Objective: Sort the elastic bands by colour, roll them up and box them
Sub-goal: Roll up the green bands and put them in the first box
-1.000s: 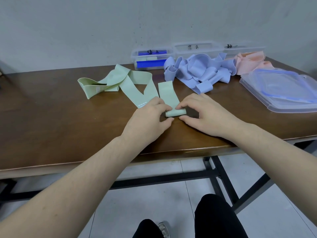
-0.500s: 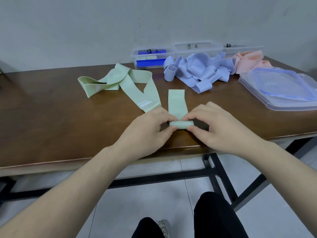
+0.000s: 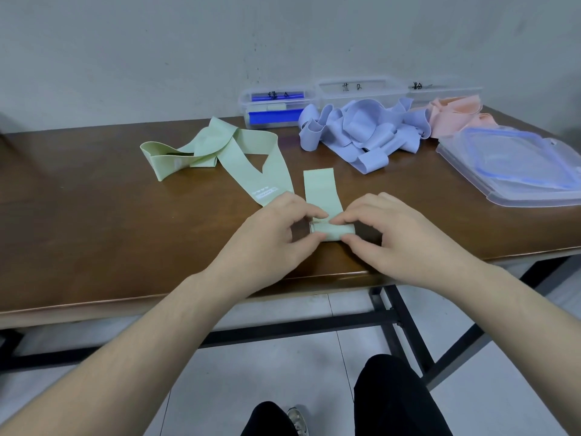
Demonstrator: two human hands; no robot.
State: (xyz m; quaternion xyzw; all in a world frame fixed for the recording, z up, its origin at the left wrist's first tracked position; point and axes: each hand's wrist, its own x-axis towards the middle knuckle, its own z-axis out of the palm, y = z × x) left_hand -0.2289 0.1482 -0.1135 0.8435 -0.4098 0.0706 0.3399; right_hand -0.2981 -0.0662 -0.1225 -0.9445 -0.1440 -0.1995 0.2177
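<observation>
The brown bench (image 3: 94, 215) in front of me carries clear lids (image 3: 515, 171) at the right, labelled boxes (image 3: 276, 105) by the wall, a blue heap of bands (image 3: 361, 133) with pink bands (image 3: 456, 114) beside it, and loose green bands (image 3: 220, 149) to the left. Near the front edge lies the green band (image 3: 322, 190) I am rolling. My left hand (image 3: 276, 234) and right hand (image 3: 405, 237) each pinch an end of its roll (image 3: 330, 231) between thumb and fingertips, the other fingers loosely curled.
</observation>
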